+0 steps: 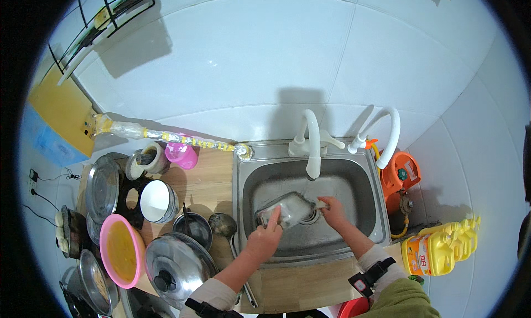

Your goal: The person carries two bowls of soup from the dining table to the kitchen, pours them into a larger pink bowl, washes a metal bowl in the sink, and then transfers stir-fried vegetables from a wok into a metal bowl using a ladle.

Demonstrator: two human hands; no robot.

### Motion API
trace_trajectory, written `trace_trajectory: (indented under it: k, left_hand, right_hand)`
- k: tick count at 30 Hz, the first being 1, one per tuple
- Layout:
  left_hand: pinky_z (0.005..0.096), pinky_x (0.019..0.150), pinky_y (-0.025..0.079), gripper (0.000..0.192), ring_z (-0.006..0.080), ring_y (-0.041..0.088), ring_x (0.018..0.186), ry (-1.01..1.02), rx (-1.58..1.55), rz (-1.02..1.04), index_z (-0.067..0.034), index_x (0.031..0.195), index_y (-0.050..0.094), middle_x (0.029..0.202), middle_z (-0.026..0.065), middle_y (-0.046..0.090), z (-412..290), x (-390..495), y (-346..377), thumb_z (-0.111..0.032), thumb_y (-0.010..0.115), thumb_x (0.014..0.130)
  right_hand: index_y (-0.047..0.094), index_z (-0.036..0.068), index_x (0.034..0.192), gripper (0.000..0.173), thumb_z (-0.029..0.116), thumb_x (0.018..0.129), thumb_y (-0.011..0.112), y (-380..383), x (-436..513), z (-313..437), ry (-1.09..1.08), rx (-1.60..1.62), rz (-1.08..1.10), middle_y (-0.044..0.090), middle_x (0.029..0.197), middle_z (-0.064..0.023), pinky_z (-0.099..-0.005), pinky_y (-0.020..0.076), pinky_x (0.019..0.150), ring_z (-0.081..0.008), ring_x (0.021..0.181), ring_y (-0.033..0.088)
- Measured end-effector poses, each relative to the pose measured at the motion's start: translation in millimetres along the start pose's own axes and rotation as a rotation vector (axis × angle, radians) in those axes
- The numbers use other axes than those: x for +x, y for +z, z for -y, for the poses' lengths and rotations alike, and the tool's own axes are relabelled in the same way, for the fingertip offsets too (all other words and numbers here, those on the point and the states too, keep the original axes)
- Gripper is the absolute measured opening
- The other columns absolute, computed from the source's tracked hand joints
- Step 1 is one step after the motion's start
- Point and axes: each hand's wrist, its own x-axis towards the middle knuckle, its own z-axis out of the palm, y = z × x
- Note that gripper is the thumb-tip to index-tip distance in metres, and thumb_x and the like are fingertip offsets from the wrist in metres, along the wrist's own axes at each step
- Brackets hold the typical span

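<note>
A rectangular container [286, 210], glass or clear plastic by its look, is held tilted inside the steel sink [352, 185]. My left hand [267, 237] grips its near left edge, index finger stretched along its side. My right hand [333, 212] is closed on a small pale thing at the container's right end; what that is cannot be told. The white faucet [314, 152] arches over the basin behind the container. Below the hands lies part of the sink drain [310, 217].
Left on the wooden counter [207, 173] stand a steel pot lid [178, 264], a small pan [195, 231], a ladle [222, 224], white bowls [155, 201] and a pink basin of yellowish liquid [121, 251]. Right of the sink are an orange gas cylinder [394, 175] and yellow jugs [439, 251].
</note>
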Motion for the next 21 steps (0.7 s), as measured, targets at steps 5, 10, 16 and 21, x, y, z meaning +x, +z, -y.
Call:
trace_trajectory:
  k: [5,10,16,21]
  left_hand:
    - [0.0246,0.038,0.042,0.012,0.0154,0.046,0.043,0.261,0.190,-0.166,-0.005,0.064,0.044,0.122,0.0147,0.047,4,2,-5,-0.010,0.055,0.067]
    - [0.0253,0.041,0.043,0.015,0.0174,0.048,0.047,0.351,0.127,-0.228,-0.006,0.062,0.043,0.120,0.0134,0.049,9,2,-16,-0.011,0.055,0.069]
    - [0.0324,0.048,0.048,0.012,0.0257,0.055,0.055,0.299,0.092,-0.205,-0.004,0.067,0.045,0.122,0.0172,0.046,14,9,-22,-0.011,0.054,0.071]
    - [0.0373,0.050,0.051,0.015,0.0282,0.058,0.058,0.120,-0.020,-0.025,-0.002,0.077,0.044,0.121,0.0212,0.044,21,34,-14,-0.009,0.054,0.068]
  right_hand:
    - [0.054,0.005,0.109,0.040,0.007,0.070,0.057,-22,-10,-43,-0.041,-0.463,0.229,0.055,0.106,-0.0165,-0.0368,0.0415,0.086,-0.0315,0.097,0.053]
    - [0.051,0.004,0.112,0.037,0.014,0.077,0.053,-39,-14,-10,0.035,-0.224,0.348,0.057,0.103,-0.0171,-0.0353,0.0430,0.083,-0.0300,0.094,0.055]
    - [0.052,0.002,0.111,0.032,0.018,0.083,0.050,-48,-22,36,0.055,-0.051,0.415,0.060,0.099,-0.0155,-0.0317,0.0440,0.078,-0.0261,0.090,0.058]
    - [0.055,0.002,0.107,0.029,0.019,0.085,0.049,-50,-15,42,-0.042,0.035,0.286,0.060,0.097,-0.0150,-0.0316,0.0444,0.077,-0.0256,0.089,0.058]
